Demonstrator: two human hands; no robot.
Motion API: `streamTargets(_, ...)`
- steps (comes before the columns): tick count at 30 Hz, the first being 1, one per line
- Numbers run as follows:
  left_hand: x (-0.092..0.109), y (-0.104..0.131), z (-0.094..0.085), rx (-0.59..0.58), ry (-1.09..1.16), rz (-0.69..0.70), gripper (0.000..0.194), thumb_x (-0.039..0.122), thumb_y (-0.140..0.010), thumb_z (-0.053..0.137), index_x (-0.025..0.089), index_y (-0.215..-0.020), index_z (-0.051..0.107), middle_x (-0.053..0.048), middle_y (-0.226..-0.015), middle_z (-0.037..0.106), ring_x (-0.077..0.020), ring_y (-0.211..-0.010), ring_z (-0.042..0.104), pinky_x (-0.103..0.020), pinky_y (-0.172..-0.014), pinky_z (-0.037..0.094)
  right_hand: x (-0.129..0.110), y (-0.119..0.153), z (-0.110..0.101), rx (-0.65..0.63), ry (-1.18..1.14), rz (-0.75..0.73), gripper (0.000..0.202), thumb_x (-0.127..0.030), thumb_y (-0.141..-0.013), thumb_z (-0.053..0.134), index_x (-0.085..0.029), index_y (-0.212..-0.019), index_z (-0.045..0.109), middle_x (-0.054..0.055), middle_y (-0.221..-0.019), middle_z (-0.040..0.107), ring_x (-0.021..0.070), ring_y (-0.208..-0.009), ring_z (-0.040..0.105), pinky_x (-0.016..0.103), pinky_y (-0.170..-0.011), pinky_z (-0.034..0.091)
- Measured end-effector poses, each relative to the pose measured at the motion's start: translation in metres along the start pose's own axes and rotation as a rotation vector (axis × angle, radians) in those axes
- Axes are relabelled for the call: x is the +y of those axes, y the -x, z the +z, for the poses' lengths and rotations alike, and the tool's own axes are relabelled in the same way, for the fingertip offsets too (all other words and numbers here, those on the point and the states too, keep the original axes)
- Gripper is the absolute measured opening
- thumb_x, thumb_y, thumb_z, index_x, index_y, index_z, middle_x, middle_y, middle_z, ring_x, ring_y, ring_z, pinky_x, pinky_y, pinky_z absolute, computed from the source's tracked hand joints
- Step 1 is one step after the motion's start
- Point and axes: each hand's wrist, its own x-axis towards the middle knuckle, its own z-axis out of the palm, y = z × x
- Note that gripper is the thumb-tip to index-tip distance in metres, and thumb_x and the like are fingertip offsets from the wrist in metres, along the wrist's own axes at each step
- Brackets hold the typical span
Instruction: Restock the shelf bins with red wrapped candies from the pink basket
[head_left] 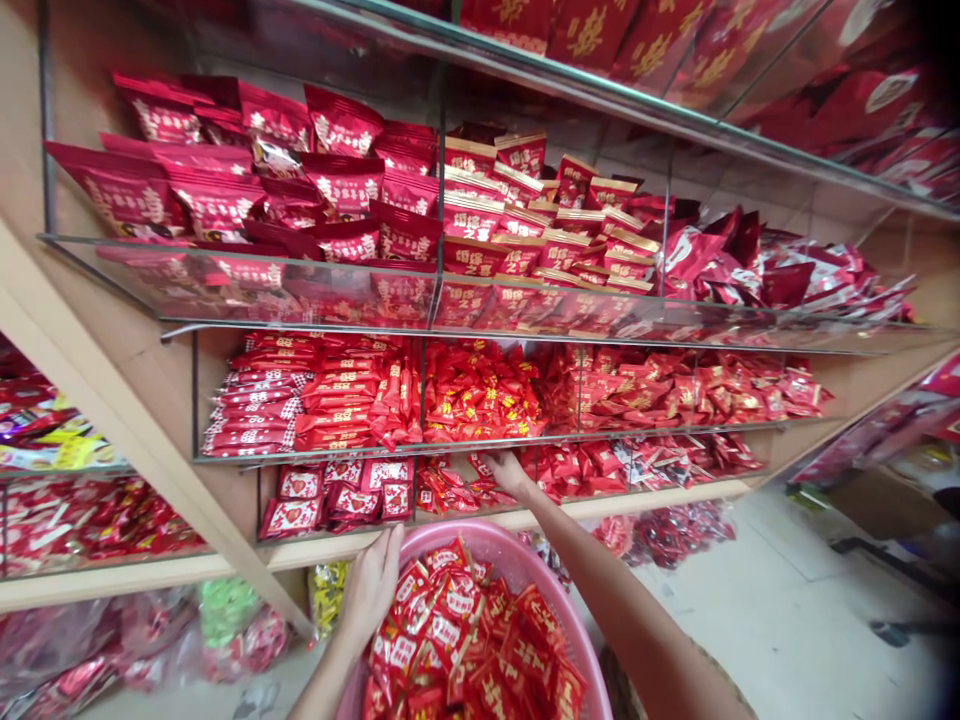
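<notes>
Lower centre, the nearly straight left hand (375, 580) touches the pink basket (514, 558). Mid-frame, the half-curled right hand (508, 473) is at red packets (448, 487), grip unclear.

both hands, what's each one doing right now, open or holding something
Left hand: at the pink basket rim, grip cannot be told.
Right hand: at the shelved red packets, fingertips unclear, hold cannot be told.
</notes>
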Motion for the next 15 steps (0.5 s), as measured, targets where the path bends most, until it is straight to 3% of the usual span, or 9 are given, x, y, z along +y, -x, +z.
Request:
streamTargets(4,0.001,0.0,0.0,0.008,0.0,0.002,0.049,0.05,-0.093,0.024,0.022,-0.101,0.064,-0.009,-0.102,0.071,-0.0258,-0.099,0.064,-0.032,-0.083,0.046,-0.015,0.004,-0.01,0.092,-0.042,-0.059,0.032,-0.038,-0.08,0.044,-0.018,-0.093,0.064,0.007,-0.095,0.069,0.0261,-0.107,0.055,0.039,-0.098,0.039)
streamTargets(8,-0.001,-0.001,0.001,0.009,-0.013,0.007,0.049,0.05,-0.093,0.024,0.022,-0.099,0.064,-0.009,-0.099,0.072,-0.0254,-0.097,0.065,-0.031,-0.081,0.046,-0.036,0.024,-0.02,0.144,-0.09,-0.046,0.03,-0.043,-0.079,0.049,-0.018,-0.086,0.062,0.005,-0.082,0.067,0.0245,-0.09,0.058,0.037,-0.085,0.045)
streamTargets(11,-0.001,-0.001,0.001,0.016,-0.028,0.029,0.049,0.049,-0.093,0.023,0.022,-0.099,0.064,-0.009,-0.098,0.072,-0.0246,-0.096,0.066,-0.03,-0.08,0.046,-0.05,0.057,-0.022,0.156,-0.151,-0.004,0.032,-0.049,-0.077,0.053,-0.017,-0.079,0.059,0.003,-0.072,0.063,0.0184,-0.071,0.056,0.031,-0.069,0.046)
streamTargets(15,0.003,0.001,0.0,0.024,-0.048,0.041,0.048,0.049,-0.094,0.023,0.022,-0.097,0.063,-0.008,-0.095,0.072,-0.0233,-0.09,0.067,-0.028,-0.075,0.046,-0.057,0.121,-0.017,0.147,-0.262,0.111,0.035,-0.053,-0.076,0.056,-0.018,-0.073,0.055,-0.001,-0.061,0.055,0.0125,-0.056,0.05,0.026,-0.055,0.042)
